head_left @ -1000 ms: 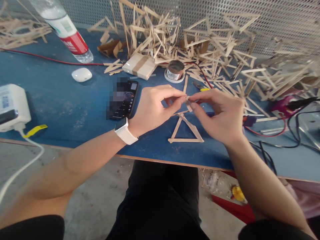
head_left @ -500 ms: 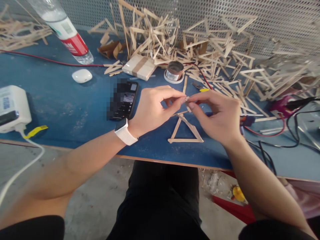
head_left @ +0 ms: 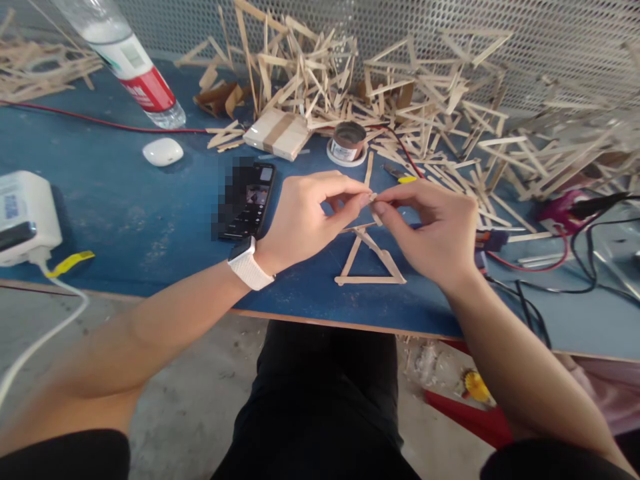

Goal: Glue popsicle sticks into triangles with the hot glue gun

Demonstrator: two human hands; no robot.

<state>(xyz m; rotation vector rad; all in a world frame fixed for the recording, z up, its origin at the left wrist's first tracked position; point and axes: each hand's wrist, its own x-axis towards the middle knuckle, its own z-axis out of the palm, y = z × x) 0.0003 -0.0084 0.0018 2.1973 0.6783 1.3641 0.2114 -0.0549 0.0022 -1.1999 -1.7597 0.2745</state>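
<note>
My left hand (head_left: 305,217), with a white watch on its wrist, and my right hand (head_left: 435,230) meet fingertip to fingertip above the blue table (head_left: 125,213). Both pinch a small pale piece (head_left: 374,198), too small to name for certain. Just below them a triangle of wooden sticks (head_left: 370,263) lies flat on the table near its front edge. Its top corner is partly hidden by my fingers.
A phone (head_left: 247,200) lies left of my hands. Behind are a tape roll (head_left: 347,141), a stick bundle (head_left: 277,132), a white case (head_left: 163,151), a bottle (head_left: 133,60) and heaps of stick frames (head_left: 425,100). A white device (head_left: 25,213) sits far left, wires (head_left: 550,267) right.
Hardly anything differs. My fingertips have shifted slightly on the small piece; both hands stay in the same place above the triangle.
</note>
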